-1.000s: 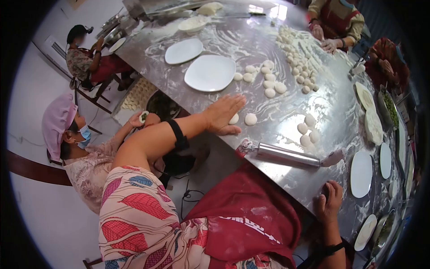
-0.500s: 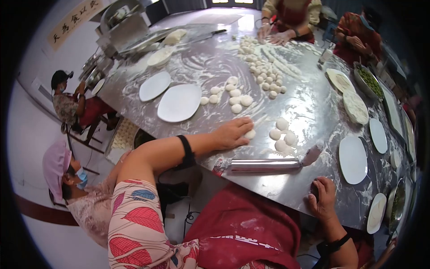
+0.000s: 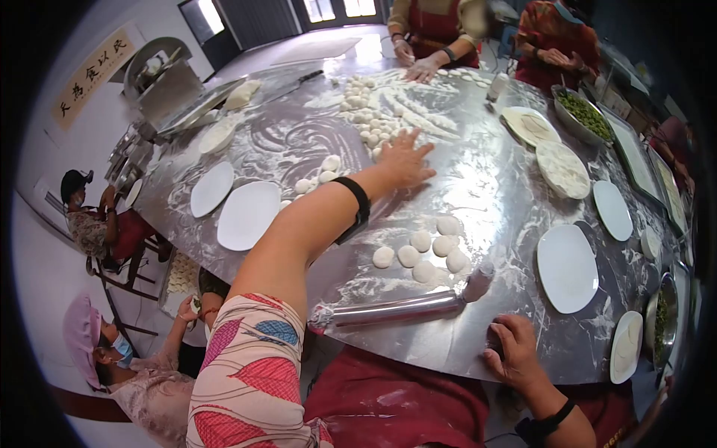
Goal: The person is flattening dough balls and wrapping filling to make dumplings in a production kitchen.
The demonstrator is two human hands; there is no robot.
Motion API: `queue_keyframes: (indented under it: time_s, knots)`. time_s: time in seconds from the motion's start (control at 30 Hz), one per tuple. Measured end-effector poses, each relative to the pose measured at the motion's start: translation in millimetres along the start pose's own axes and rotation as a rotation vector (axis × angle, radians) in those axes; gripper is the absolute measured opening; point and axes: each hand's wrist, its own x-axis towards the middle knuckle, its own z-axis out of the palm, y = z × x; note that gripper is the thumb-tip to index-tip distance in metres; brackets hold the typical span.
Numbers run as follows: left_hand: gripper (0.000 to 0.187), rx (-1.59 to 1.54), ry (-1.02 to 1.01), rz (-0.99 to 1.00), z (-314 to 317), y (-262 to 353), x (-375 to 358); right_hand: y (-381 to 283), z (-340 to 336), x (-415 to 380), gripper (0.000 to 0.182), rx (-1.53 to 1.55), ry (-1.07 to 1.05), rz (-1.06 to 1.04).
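My left hand (image 3: pixel 404 162) reaches across the metal table with its fingers spread, palm down, beside the cluster of small dough balls (image 3: pixel 362 112). It covers part of that area. My right hand (image 3: pixel 514 349) rests at the near table edge, fingers loosely curled with a gap to the thumb and no object visible in it. Between my hands lie several round dough pieces (image 3: pixel 445 246) on floured metal. A shiny metal rolling pin (image 3: pixel 396 308) lies in front of them, left of my right hand.
White plates (image 3: pixel 250 216) stand at the left, and others (image 3: pixel 567 269) at the right. Bowls of green filling (image 3: pixel 582 114) line the right side. Two people stand across the table (image 3: pixel 478 187); a person in a pink cap (image 3: pixel 84 340) sits at the left, another farther back.
My left hand has moved forward from a dough piece and spread its fingers. More dough rounds lie by the rolling pin. The view has shifted; my right hand stays at the edge.
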Motion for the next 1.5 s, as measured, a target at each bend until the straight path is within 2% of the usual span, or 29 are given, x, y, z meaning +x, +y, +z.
queue_keyframes:
  time_s: [0.13, 0.33, 0.43, 0.6, 0.67, 0.73, 0.83, 0.87, 0.97, 1.07, 1.17, 1.27, 1.37, 1.47, 1.5]
  knots:
    - [0.060, 0.013, -0.096, -0.027, 13.1, -15.5, -3.6, -0.2, 0.6, -0.9, 0.045, -0.023, 0.016, -0.001]
    - [0.053, -0.040, -0.011, 0.370, 16.1, -47.5, -98.5, -3.5, 3.0, -1.3, 0.043, -0.014, 0.053, -0.009]
    - [0.054, -0.053, -0.018, 0.402, 4.0, -59.0, -163.9, -3.4, 7.6, -4.5, 0.039, -0.018, 0.086, -0.018]
    - [0.058, -0.100, -0.109, 0.253, -5.9, -66.4, -252.9, -6.5, 11.4, -6.9, 0.035, -0.040, 0.124, -0.031]
    - [0.060, -0.113, -0.070, 0.245, -6.6, -71.4, -281.0, -7.3, 13.8, -8.4, 0.035, -0.042, 0.138, -0.030]
    - [0.067, -0.195, 0.021, 0.204, -12.3, -71.7, -300.7, -8.5, 14.9, -7.9, 0.035, -0.060, 0.141, -0.027]
    - [0.070, -0.456, 0.219, -0.036, -18.2, -71.5, -322.1, -11.0, 15.6, -8.0, 0.035, -0.072, 0.130, -0.029]
    - [0.069, -0.368, 0.317, -0.054, -15.9, -71.9, -325.1, -10.5, 15.8, -8.8, 0.035, -0.083, 0.124, -0.028]
    - [0.064, -0.431, 0.351, -0.180, -12.8, -68.0, -326.0, -10.9, 14.5, -8.6, 0.034, -0.108, 0.097, -0.020]
    - [0.058, -0.317, 0.456, -0.145, -5.0, -68.1, -311.9, -10.7, 15.0, -9.3, 0.034, -0.116, 0.093, -0.012]
    - [0.055, -0.309, 0.415, -0.149, -8.0, -59.5, -291.3, -13.1, 14.6, -8.2, 0.033, -0.117, 0.100, -0.002]
    - [0.046, -0.215, 0.298, -0.213, -8.8, -52.0, -277.7, -12.6, 15.6, -8.1, 0.034, -0.104, 0.115, 0.000]
    - [0.039, -0.247, 0.202, -0.234, -2.9, -57.4, -272.3, -9.8, 16.6, -8.8, 0.036, -0.105, 0.122, -0.001]
    - [0.029, -0.203, 0.206, -0.072, -5.3, -56.8, -295.7, -8.9, 17.2, -9.4, 0.035, -0.100, 0.132, -0.003]
    - [0.033, -0.221, 0.178, -0.063, -8.7, -57.1, -305.6, -9.8, 18.7, -9.0, 0.034, -0.092, 0.142, -0.003]
